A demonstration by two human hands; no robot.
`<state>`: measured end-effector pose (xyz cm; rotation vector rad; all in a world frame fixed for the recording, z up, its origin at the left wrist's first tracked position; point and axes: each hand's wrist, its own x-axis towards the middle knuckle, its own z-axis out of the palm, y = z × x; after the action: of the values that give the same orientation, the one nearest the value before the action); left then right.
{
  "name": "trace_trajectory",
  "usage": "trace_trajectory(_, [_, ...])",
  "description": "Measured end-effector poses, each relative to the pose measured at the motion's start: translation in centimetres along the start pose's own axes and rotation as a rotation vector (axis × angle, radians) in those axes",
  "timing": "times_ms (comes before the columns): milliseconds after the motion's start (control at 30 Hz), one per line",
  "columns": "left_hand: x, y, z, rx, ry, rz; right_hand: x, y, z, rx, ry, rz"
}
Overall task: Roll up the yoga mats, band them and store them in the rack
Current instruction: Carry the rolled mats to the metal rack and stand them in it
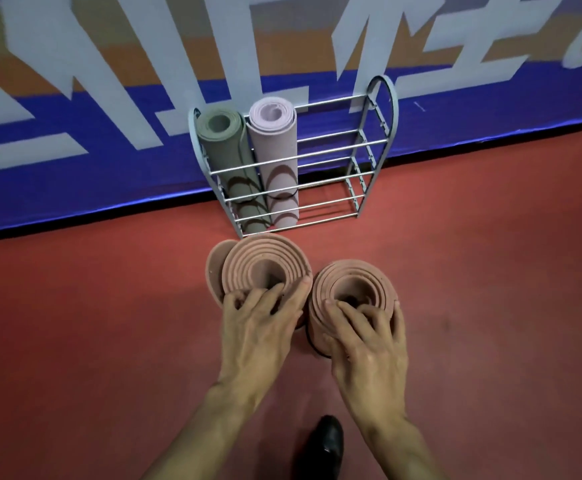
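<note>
Both axes vertical, left hand (258, 327) gripping left pink mat (263, 259), right hand (369, 341) gripping right pink mat (351, 276), spiral ends up.

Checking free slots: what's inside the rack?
The rack holds a green mat and a lilac mat, upright at its left end. Anything beneath them is hidden.

And that's four rolled mats in all: two terracotta mats (265, 268) (351, 285), one green mat (227, 147), one lilac mat (277, 150); one rack (382, 78), one black shoe (327, 441)
</note>
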<state>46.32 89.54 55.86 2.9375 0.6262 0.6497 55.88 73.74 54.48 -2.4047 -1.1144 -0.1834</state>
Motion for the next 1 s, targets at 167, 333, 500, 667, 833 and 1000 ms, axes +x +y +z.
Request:
trace_trajectory(167, [8.2,-2.0,0.5,-0.027,-0.009,-0.026,8.8,1.2,-0.8,-0.007,0.007,-0.025])
trace_trajectory(333, [17.0,-3.4,-0.3,-0.039,0.005,-0.025,17.9,1.4,-2.8,-0.005,-0.026,-0.03])
trace_trajectory(500, [23.9,-4.1,-1.5,-0.056,-0.02,-0.018,24.4,1.4,-4.6,-0.014,-0.028,0.015])
trace_trajectory(667, [29.7,-4.0,-1.8,-0.038,-0.072,-0.038,29.6,2.3,-5.6,-0.006,-0.003,0.037])
trace_trajectory(833, [36.0,-3.1,-2.1,-0.014,-0.065,-0.072,35.6,3.8,-7.1,0.016,0.028,0.051])
trace_trajectory(1000, [42.2,-1.5,-3.4,-0.004,0.004,-0.129,41.8,5.9,-10.1,0.071,0.042,0.016])
